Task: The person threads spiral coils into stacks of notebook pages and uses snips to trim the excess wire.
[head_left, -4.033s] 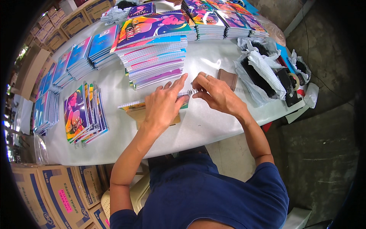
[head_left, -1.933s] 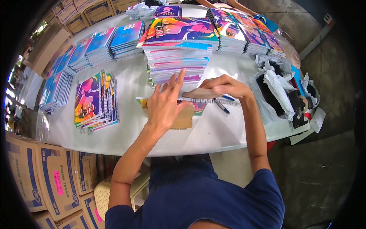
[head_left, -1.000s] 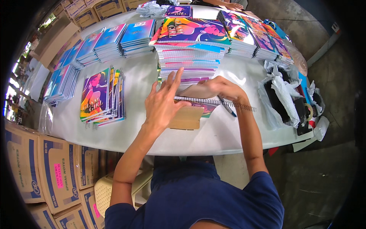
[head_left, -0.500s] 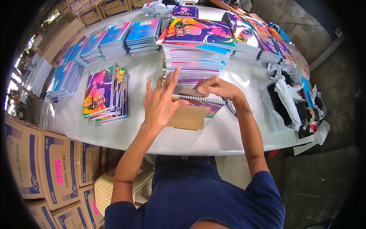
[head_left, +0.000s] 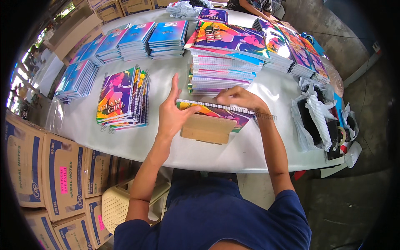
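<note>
1 multicoloured paper notebook (head_left: 223,112), 1 silver wire coil (head_left: 246,111) and 1 flat brown cardboard piece (head_left: 207,129) at the white table (head_left: 246,154). Left hand (head_left: 170,114) grips the notebook's left end; right hand (head_left: 243,100) bends behind it, grasp hidden. Unlike 4 s earlier, the coil spans most of the top edge.

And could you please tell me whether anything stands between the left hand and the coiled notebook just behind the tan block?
Nothing visible does: the left hand is at the notebook's left end, thumb against its front cover. The tan block hides part of that cover, but below the thumb.
</note>
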Tool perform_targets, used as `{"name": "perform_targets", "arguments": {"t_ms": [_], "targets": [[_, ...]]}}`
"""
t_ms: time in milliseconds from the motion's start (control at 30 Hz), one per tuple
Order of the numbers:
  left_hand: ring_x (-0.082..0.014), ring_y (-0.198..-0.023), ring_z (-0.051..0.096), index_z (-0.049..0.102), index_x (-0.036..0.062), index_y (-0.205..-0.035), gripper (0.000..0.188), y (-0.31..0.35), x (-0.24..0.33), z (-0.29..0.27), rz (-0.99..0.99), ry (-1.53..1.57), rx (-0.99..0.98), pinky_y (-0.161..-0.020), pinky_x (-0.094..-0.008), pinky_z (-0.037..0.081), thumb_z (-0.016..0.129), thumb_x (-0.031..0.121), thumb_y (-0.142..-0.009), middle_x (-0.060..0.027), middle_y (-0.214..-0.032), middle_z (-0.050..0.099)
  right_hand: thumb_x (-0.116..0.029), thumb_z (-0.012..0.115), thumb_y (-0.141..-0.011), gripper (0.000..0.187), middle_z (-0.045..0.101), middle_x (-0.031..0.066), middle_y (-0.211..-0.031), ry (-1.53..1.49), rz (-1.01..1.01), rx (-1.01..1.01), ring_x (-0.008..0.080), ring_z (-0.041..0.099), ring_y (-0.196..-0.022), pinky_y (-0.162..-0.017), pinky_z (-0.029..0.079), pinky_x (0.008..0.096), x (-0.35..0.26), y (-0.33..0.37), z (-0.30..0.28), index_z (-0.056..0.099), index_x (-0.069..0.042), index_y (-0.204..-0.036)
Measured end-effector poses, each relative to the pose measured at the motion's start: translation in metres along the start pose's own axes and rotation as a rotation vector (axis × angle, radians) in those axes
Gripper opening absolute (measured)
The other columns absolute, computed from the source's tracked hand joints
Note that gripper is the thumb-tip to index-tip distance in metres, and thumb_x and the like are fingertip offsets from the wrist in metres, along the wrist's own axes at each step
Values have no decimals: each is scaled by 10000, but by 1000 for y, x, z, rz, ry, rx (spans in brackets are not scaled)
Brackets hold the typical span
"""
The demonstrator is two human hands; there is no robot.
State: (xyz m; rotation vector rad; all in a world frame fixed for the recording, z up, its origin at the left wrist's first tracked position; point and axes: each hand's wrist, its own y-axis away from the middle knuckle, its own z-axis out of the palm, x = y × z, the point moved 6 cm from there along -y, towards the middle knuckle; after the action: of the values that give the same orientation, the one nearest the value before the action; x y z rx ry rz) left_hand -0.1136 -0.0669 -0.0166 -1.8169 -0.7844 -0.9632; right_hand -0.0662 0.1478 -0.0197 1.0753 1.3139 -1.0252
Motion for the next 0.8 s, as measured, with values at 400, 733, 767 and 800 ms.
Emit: {"name": "perform_targets", "arguments": {"t_ms": [400, 733, 767, 800], "targets": [[-256, -1216, 517, 217, 154, -1508, 973, 11, -31, 1, -185, 508, 18, -938, -314, 507, 772, -42, -734, -265, -1407, 418, -481, 661, -853, 518, 687, 97, -968, 289, -38, -6, 160, 585, -927, -834, 455, 320, -5, -13, 5, 719, 27, -939], [-295, -1249, 476, 182, 115, -1505, 983, 10, -28, -5, -131, 382, 70, -954, -327, 522, 781, -8, -736, -264, -1477, 289, -542, 658, -830, 562, 681, 106, -913, -111, 1, -57, 188, 588, -851, -803, 457, 312, -6, -25, 17, 726, 1, -953], [-298, -1261, 463, 184, 110, -1504, 978, 10, -28, -5, -148, 396, 68, -953, -326, 522, 780, -9, -738, -260, -1480, 285, -534, 658, -832, 543, 669, 97, -866, 161, -60, -13, 181, 581, -814, -780, 461, 305, -4, -27, 16, 735, -1, -906], [-300, -1272, 450, 186, 106, -1503, 974, 11, -28, -4, -165, 411, 65, -952, -325, 522, 778, -9, -739, -256, -1483, 281, -528, 654, -838, 537, 661, 90, -849, 312, -43, -48, 173, 572, -800, -763, 457, 302, 0, -31, 19, 733, 0, -904]]}}
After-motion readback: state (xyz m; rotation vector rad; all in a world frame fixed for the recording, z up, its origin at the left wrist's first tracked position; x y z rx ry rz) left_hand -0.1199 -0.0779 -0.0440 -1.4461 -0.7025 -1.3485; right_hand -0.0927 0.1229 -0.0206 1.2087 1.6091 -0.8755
